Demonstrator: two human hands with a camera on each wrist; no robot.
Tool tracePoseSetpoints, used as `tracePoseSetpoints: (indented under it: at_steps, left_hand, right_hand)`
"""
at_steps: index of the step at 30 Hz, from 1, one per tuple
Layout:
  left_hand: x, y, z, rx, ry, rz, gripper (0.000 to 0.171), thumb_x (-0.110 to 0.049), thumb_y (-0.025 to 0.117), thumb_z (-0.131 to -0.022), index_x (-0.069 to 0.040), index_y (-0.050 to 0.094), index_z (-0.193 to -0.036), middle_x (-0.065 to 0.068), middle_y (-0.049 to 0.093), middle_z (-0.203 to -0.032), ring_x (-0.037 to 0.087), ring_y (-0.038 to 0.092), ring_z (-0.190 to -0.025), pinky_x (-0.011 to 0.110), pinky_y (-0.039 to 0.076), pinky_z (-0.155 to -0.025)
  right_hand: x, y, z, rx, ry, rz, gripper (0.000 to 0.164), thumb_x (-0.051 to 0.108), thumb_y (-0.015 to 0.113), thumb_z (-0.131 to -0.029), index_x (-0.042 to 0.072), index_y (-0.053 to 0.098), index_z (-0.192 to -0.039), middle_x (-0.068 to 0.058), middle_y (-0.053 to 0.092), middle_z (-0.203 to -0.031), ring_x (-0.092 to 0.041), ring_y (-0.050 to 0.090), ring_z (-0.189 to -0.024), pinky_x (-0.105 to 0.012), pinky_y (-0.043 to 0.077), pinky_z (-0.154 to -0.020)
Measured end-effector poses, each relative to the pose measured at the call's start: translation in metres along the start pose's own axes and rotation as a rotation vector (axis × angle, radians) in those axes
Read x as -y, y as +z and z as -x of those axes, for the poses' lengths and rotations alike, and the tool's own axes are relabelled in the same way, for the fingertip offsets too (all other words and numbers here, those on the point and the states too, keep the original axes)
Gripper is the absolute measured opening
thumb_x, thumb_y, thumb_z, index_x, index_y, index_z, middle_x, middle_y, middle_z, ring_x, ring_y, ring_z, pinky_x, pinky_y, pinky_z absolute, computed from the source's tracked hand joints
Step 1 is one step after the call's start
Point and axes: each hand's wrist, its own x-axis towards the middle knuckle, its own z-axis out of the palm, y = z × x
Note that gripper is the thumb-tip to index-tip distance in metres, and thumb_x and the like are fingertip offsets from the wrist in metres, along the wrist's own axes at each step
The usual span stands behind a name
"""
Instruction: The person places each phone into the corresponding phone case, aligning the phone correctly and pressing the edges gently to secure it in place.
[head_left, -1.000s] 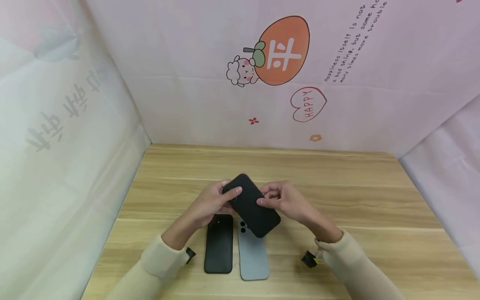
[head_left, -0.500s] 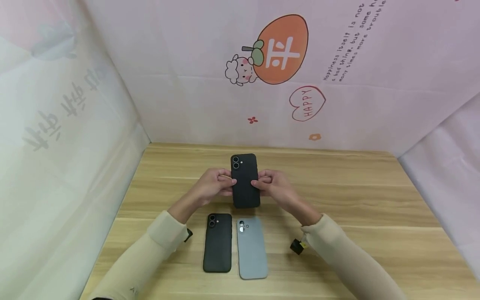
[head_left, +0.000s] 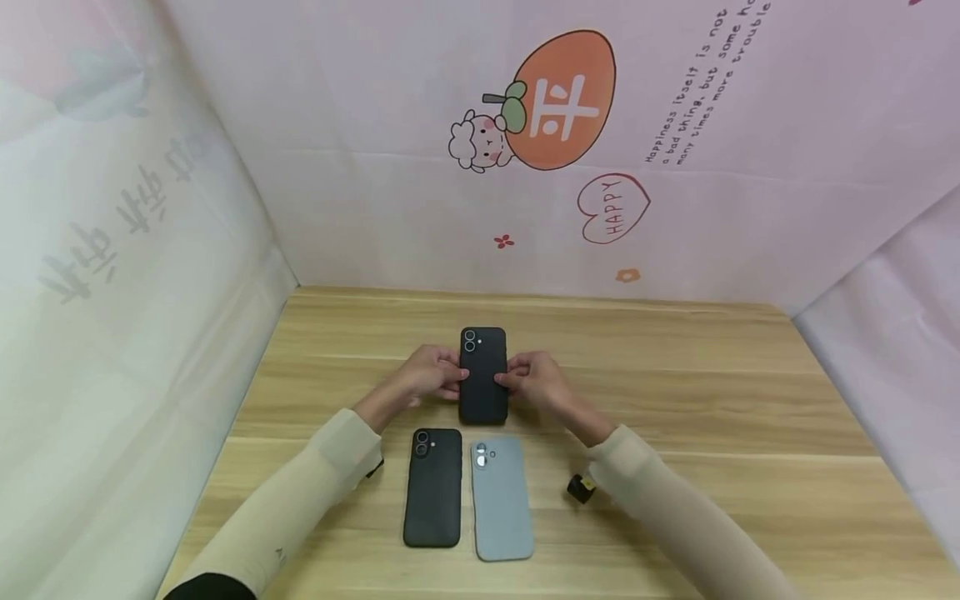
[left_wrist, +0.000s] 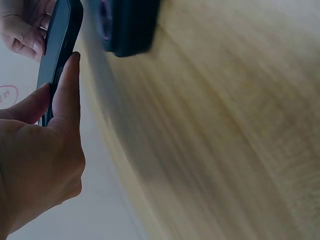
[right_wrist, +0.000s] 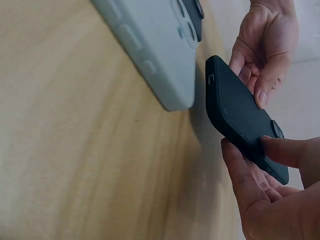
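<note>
A black phone (head_left: 484, 383), its back and two camera lenses facing up, is held by both hands just off the table. My left hand (head_left: 431, 372) pinches its left long edge between thumb and fingers. On the opposite edge, my right hand (head_left: 534, 379) grips it the same way, thumb on top and fingers beneath, as the right wrist view shows of the phone (right_wrist: 240, 110). Nearer to me lie a second black phone (head_left: 433, 492) and a light blue-grey phone (head_left: 502, 504), side by side with their backs up.
The wooden table (head_left: 712, 400) meets a printed white cloth (head_left: 375, 225) at its back edge, and more cloth (head_left: 135, 333) hangs on the left. A small black wrist-worn piece (head_left: 581, 488) shows by the right cuff.
Both hands have turned the held phone from a slant to straight, its lenses now showing at the far end. They have carried it away from me, then lowered it toward the table.
</note>
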Motion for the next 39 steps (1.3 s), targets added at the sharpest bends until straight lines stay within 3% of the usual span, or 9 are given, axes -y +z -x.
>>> tracePoseSetpoints:
  at_steps: [8, 11, 15, 18, 24, 39]
  left_hand:
    - [0.007, 0.003, -0.007, -0.033, -0.05, -0.041, 0.022, 0.002, 0.067, -0.101, 0.009, 0.067, -0.122, 0.018, 0.076, -0.098, 0.018, 0.071, -0.072, 0.033, 0.065, -0.072]
    - [0.009, 0.005, -0.008, -0.054, -0.027, -0.101, 0.017, 0.001, 0.068, -0.101, 0.008, 0.069, -0.116, 0.018, 0.076, -0.098, 0.017, 0.072, -0.075, 0.032, 0.065, -0.072]
    - [0.01, 0.009, -0.007, -0.098, 0.034, -0.253, 0.007, -0.001, 0.073, -0.098, 0.006, 0.073, -0.101, 0.014, 0.076, -0.09, 0.016, 0.074, -0.074, 0.029, 0.065, -0.069]
    - [0.01, 0.012, -0.006, -0.136, 0.063, -0.314, 0.011, 0.001, 0.076, -0.095, 0.006, 0.074, -0.104, 0.013, 0.076, -0.086, 0.015, 0.074, -0.07, 0.028, 0.064, -0.066]
    - [0.01, 0.013, -0.005, -0.174, 0.094, -0.327, 0.033, 0.008, 0.075, -0.092, 0.011, 0.067, -0.125, 0.015, 0.076, -0.09, 0.018, 0.076, -0.072, 0.027, 0.064, -0.065]
    - [0.013, 0.012, -0.004, -0.171, 0.102, -0.334, 0.036, 0.011, 0.073, -0.092, 0.012, 0.065, -0.127, 0.015, 0.074, -0.088, 0.02, 0.077, -0.075, 0.028, 0.064, -0.067]
  right_hand:
    - [-0.005, 0.006, -0.001, -0.034, 0.017, 0.123, 0.017, 0.003, 0.075, -0.097, -0.007, 0.071, -0.11, -0.015, 0.079, -0.092, -0.017, 0.075, -0.077, -0.033, 0.065, -0.07]
    - [-0.007, 0.006, -0.002, -0.054, -0.009, 0.182, 0.019, 0.005, 0.076, -0.097, -0.007, 0.073, -0.112, -0.013, 0.079, -0.089, -0.018, 0.075, -0.075, -0.031, 0.064, -0.068]
    - [-0.011, 0.006, -0.002, -0.077, -0.057, 0.278, 0.017, 0.007, 0.077, -0.096, -0.005, 0.075, -0.108, -0.008, 0.078, -0.083, -0.015, 0.071, -0.07, -0.026, 0.06, -0.063]
    - [-0.013, 0.007, -0.002, -0.089, -0.087, 0.335, 0.016, 0.008, 0.079, -0.095, -0.004, 0.076, -0.104, -0.006, 0.077, -0.079, -0.012, 0.068, -0.067, -0.023, 0.054, -0.06]
    - [-0.011, 0.009, -0.002, -0.127, -0.11, 0.394, 0.019, 0.009, 0.082, -0.092, -0.004, 0.077, -0.104, -0.005, 0.077, -0.078, -0.01, 0.066, -0.065, -0.021, 0.05, -0.057]
    - [-0.01, 0.011, -0.001, -0.161, -0.125, 0.474, 0.024, 0.011, 0.086, -0.089, -0.004, 0.077, -0.107, -0.004, 0.077, -0.078, -0.009, 0.065, -0.064, -0.021, 0.05, -0.057]
